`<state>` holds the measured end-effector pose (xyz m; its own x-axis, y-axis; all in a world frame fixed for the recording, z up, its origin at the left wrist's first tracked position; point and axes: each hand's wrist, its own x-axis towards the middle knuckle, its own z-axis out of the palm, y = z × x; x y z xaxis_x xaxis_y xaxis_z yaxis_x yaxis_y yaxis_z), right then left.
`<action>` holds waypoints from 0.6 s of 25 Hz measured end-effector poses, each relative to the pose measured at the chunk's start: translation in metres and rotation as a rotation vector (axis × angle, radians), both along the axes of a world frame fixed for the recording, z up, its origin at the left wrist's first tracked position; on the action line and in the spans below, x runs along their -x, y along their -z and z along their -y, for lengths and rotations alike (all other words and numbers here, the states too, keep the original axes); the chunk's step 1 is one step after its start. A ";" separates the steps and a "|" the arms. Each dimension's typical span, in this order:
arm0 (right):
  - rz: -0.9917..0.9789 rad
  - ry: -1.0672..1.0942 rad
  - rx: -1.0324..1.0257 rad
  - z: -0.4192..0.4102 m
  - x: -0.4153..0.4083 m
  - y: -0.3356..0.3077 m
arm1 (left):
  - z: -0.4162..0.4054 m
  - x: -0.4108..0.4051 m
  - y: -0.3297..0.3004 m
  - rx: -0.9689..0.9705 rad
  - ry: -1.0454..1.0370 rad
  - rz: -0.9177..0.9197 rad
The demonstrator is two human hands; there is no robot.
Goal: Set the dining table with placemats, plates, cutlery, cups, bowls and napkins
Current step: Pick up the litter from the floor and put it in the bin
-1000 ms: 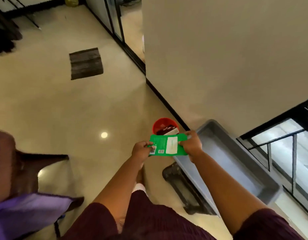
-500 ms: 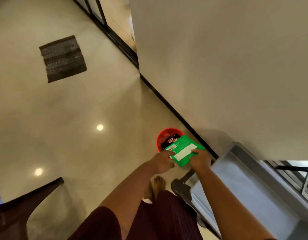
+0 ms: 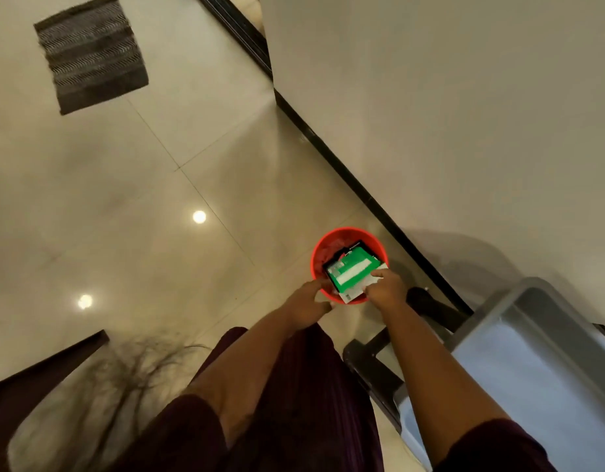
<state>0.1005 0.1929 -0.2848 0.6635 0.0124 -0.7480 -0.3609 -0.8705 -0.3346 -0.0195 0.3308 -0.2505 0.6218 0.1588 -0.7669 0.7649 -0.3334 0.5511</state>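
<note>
A green packet [image 3: 353,271] with a white label lies tilted in the mouth of a small red bin [image 3: 316,253] on the floor by the wall. Other dark and white wrappers lie under it. My right hand [image 3: 387,289] is at the packet's near right corner, with thumb and fingers pinching its white edge. My left hand [image 3: 307,303] hovers at the bin's near left rim, fingers loosely extended and holding nothing. No tableware is in view.
A grey plastic tub [image 3: 491,321] sits on a black stand [image 3: 372,362] at my right. The beige wall [image 3: 430,97] with a black skirting runs behind the bin. A dark mat [image 3: 90,52] lies far left on the glossy floor. A dark furniture corner [image 3: 39,369] juts in lower left.
Both hands carried the green packet forward and down into the red bin. My left hand let go of it. The view tipped down toward the bin.
</note>
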 end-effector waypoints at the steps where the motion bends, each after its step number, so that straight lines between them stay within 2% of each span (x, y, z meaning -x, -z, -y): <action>1: 0.002 -0.029 0.026 0.003 0.003 -0.008 | -0.005 0.004 -0.004 -0.016 0.060 -0.025; 6: -0.029 -0.204 0.047 0.009 0.020 -0.094 | -0.009 0.023 -0.086 -0.165 0.257 -0.080; 11: -0.044 -0.511 0.016 -0.024 0.016 -0.195 | -0.033 0.051 -0.171 -0.546 0.361 0.080; 15: 0.027 -0.712 0.017 -0.087 0.015 -0.241 | -0.086 0.091 -0.209 -0.722 0.199 0.056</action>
<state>0.0852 0.2799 -0.0440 0.5170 0.4378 -0.7356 0.3052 -0.8971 -0.3195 -0.1104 0.4164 -0.0418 0.7266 0.4906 -0.4810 0.6293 -0.7562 0.1793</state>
